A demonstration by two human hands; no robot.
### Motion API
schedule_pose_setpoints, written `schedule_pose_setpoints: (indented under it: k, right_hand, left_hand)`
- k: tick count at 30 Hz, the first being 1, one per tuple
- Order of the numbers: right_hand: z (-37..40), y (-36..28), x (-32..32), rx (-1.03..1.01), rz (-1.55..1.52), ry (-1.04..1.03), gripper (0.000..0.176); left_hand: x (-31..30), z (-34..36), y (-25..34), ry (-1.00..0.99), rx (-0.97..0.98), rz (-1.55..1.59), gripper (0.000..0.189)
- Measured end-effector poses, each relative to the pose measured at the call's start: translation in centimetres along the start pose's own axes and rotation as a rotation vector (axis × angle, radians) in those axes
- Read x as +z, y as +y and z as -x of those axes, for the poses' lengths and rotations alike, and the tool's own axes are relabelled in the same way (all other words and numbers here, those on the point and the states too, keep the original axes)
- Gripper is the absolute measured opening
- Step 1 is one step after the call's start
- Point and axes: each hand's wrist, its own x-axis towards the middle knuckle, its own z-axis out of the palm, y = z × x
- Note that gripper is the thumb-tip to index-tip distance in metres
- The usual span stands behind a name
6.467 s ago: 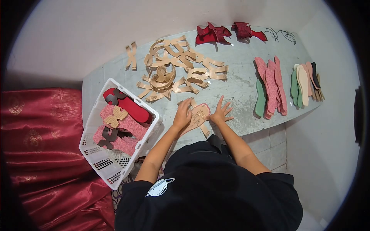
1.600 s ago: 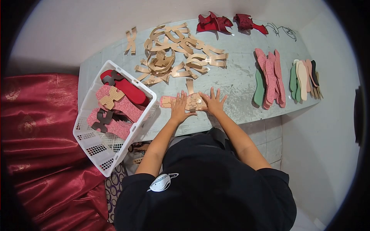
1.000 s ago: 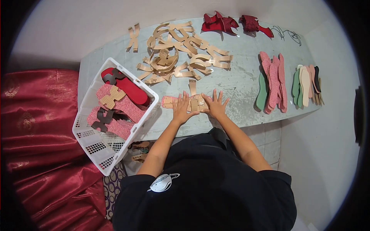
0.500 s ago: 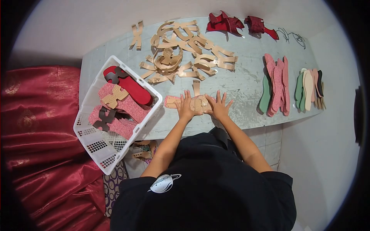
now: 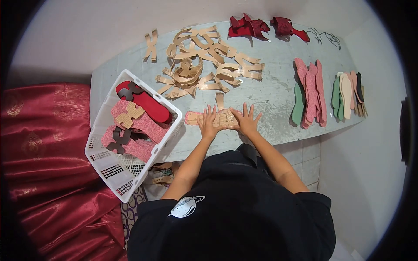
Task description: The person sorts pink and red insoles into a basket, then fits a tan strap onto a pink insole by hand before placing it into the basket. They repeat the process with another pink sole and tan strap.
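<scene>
Atop one pink insole (image 5: pixel 191 118), left hand (image 5: pixel 209 123) and right hand (image 5: pixel 246 122) press flat, unclenched.

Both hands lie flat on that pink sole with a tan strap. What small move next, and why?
Probably the left hand lifts it into the white basket: it and the right hand lie flat and open on the tan strap across the pink sole, and the basket close by holds similar strapped soles.

white basket (image 5: pixel 106 163) held strapped soles (image 5: pixel 139 124) | tan straps (image 5: pixel 204 61) lay heaped on table (image 5: pixel 274 87) | pink soles (image 5: pixel 311 93) stacked right | red cloth (image 5: pixel 39 143) left
</scene>
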Motion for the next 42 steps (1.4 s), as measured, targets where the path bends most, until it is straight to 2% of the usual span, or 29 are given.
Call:
schedule_pose_setpoints:
  k: [5,7,8,10,16,19,22,24,25,27,30,37,40,42]
  right_hand:
    - [-0.1,0.3,0.8,-0.034,0.057,0.046,0.085]
    - [0.1,0.7,1.7,-0.191,0.185,0.24,0.079]
    - [0.1,0.9,2.1,-0.19,0.186,0.241,0.079]
    - [0.3,0.9,2.2,-0.3,0.277,0.372,0.074]
    - [0.6,1.2,2.3,-0.409,0.273,0.419,0.067]
    - [0.8,1.4,2.4,-0.422,0.215,0.375,0.061]
    - [0.8,1.4,2.7,-0.423,0.211,0.401,0.059]
    - [0.7,1.4,2.7,-0.426,0.2,0.423,0.059]
    - [0.8,1.4,2.8,-0.429,0.189,0.441,0.059]
    - [0.7,1.4,2.9,-0.432,0.187,0.44,0.059]
    - [0.7,1.4,2.7,-0.432,0.189,0.424,0.058]
    - [0.8,1.3,2.7,-0.411,0.168,0.383,0.058]
    - [0.7,1.3,2.8,-0.401,0.157,0.387,0.059]
    - [0.7,1.3,2.9,-0.4,0.156,0.394,0.059]
  left_hand:
    - [-0.3,0.1,0.3,0.011,0.013,0.016,0.106]
    - [-0.3,0.3,0.3,0.007,0.003,-0.007,0.104]
    - [-0.3,0.4,0.4,0.029,0.019,-0.013,0.101]
    - [-0.1,0.5,0.2,0.051,0.034,-0.019,0.099]
    - [-0.2,0.7,0.4,0.107,0.047,0.046,0.092]
    - [0.1,0.8,0.2,0.157,0.123,-0.048,0.092]
    - [-0.1,0.7,0.2,0.204,0.217,-0.168,0.101]
    - [-0.4,0.2,0.3,0.155,0.054,-0.064,0.12]
    - [-0.6,0.0,0.3,0.154,0.055,-0.066,0.12]
    - [-0.8,-0.5,0.2,0.18,0.017,0.045,0.137]
    - [-1.1,-1.4,0.0,0.118,0.067,-0.045,0.144]
    - [-2.1,-3.4,0.4,-0.076,0.063,-0.135,0.143]
    - [-2.3,-3.6,0.8,-0.106,0.055,-0.139,0.132]
    - [-2.3,-3.9,0.8,-0.1,-0.028,-0.084,0.114]
